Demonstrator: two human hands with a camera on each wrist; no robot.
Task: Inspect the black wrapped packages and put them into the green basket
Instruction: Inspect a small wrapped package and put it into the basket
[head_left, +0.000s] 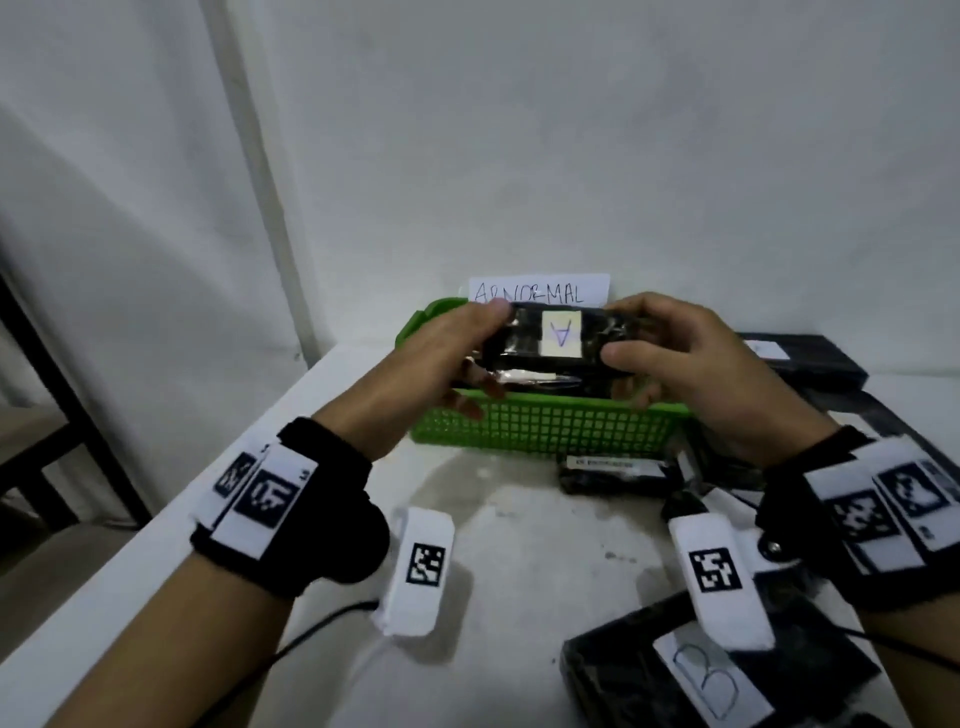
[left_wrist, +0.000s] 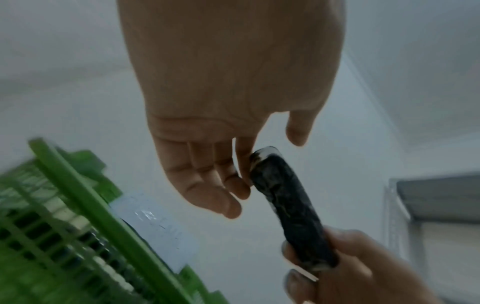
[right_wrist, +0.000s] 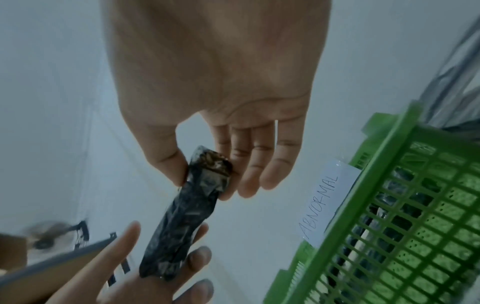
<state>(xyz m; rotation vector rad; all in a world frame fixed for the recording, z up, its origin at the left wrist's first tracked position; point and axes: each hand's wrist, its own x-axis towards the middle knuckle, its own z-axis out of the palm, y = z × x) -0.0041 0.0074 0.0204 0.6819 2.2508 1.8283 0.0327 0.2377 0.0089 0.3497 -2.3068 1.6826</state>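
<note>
Black wrapped package (head_left: 558, 340), white label "A" facing up, is held level above the green basket (head_left: 545, 426). Left hand (head_left: 441, 353) and right hand (head_left: 675, 358) each pinch one end between thumb and fingers.

Plain white wall (head_left: 571, 130) behind a white table (head_left: 493, 519), its surface stained. Pale vertical strip (head_left: 260, 171) on wall, left. Dark-framed furniture (head_left: 57, 395) at far left. Lighting dim, even.
</note>
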